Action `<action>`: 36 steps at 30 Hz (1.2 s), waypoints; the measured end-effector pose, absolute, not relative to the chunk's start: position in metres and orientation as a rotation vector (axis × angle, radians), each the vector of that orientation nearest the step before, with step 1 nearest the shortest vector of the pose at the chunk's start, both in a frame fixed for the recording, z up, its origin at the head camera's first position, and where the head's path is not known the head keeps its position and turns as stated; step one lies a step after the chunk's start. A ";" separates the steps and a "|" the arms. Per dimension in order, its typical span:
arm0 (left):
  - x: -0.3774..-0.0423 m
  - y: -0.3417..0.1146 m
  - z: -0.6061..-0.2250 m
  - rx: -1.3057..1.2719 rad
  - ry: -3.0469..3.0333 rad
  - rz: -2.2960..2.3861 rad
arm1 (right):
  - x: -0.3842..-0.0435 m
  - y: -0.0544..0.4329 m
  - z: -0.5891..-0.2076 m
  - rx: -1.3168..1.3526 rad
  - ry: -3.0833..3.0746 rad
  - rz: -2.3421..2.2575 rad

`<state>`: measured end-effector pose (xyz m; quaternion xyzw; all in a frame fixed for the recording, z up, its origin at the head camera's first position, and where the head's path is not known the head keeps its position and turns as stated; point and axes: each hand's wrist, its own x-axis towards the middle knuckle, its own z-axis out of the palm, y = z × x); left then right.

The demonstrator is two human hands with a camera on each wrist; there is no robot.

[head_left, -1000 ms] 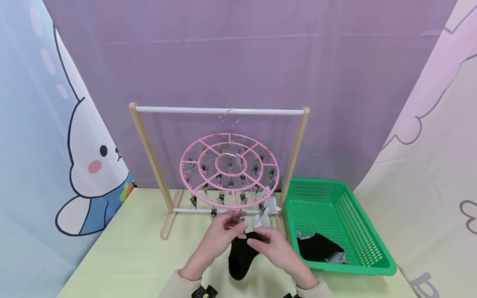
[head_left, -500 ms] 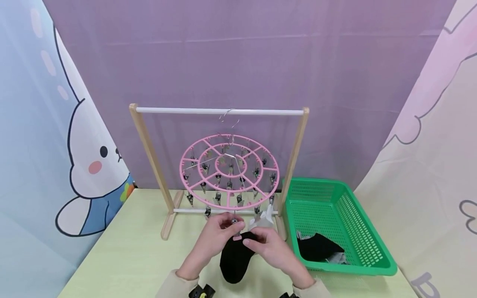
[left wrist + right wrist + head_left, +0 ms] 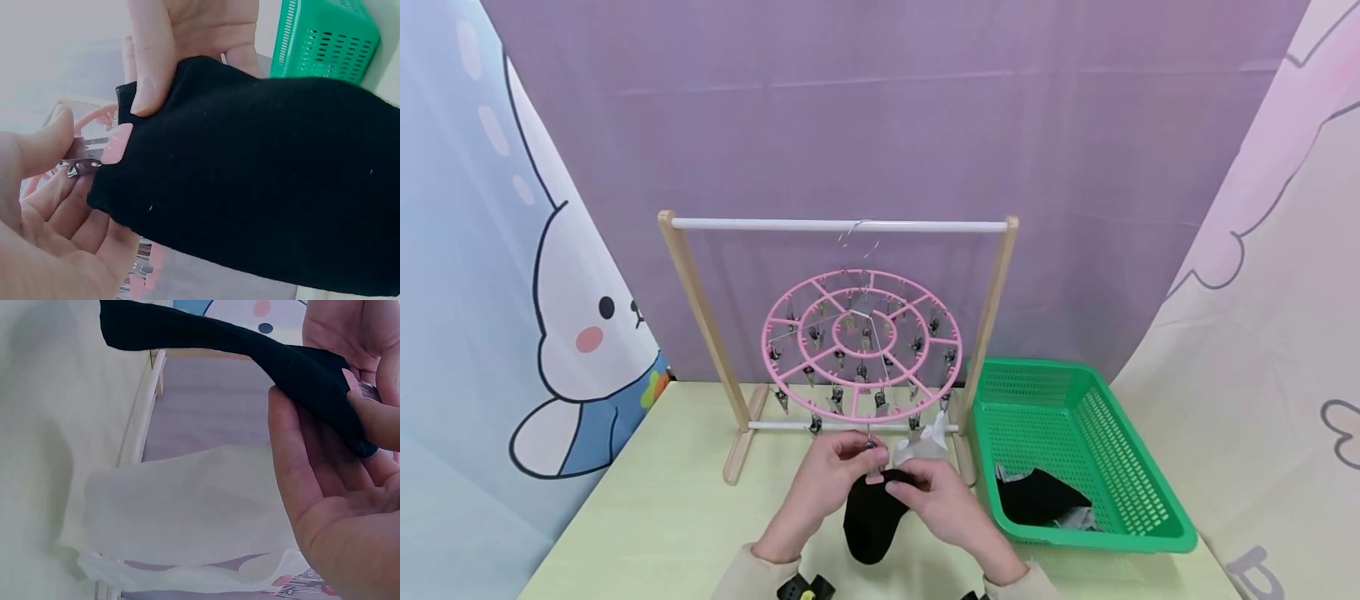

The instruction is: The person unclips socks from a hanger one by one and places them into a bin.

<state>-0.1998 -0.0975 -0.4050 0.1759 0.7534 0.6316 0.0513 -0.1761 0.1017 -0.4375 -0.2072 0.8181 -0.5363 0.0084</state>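
Note:
A black sock [image 3: 871, 521] hangs below the near rim of a round pink clip hanger [image 3: 862, 417]. My left hand [image 3: 831, 471] pinches a metal clip [image 3: 87, 150] between thumb and fingers, and the clip's pink tip lies over the sock's cuff. My right hand [image 3: 943, 500] holds the same cuff just right of the clip, its thumb on the near side in the left wrist view. Behind the right hand, white socks [image 3: 925, 442] hang from the hanger; a clip grips one in the right wrist view.
The hanger hooks onto the white bar [image 3: 842, 225] of a wooden rack [image 3: 703, 325]. At right stands a green basket [image 3: 1150, 467] holding a black sock [image 3: 1041, 497] and grey cloth [image 3: 1078, 518]. Several bare clips [image 3: 837, 400] dangle from the pink rings.
Both hands and the black sock have shifted slightly left and toward the person, then stayed nearly still. The hanger has turned a little with them. Both hands keep their hold.

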 end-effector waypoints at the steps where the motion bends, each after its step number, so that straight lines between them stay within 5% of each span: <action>1: -0.200 -0.097 -0.405 0.531 2.298 1.922 | -0.175 0.101 -0.437 -0.654 2.561 -1.674; 36: -0.204 -0.120 -0.409 0.358 2.455 2.112 | -0.162 0.186 -0.382 -0.576 2.669 -1.656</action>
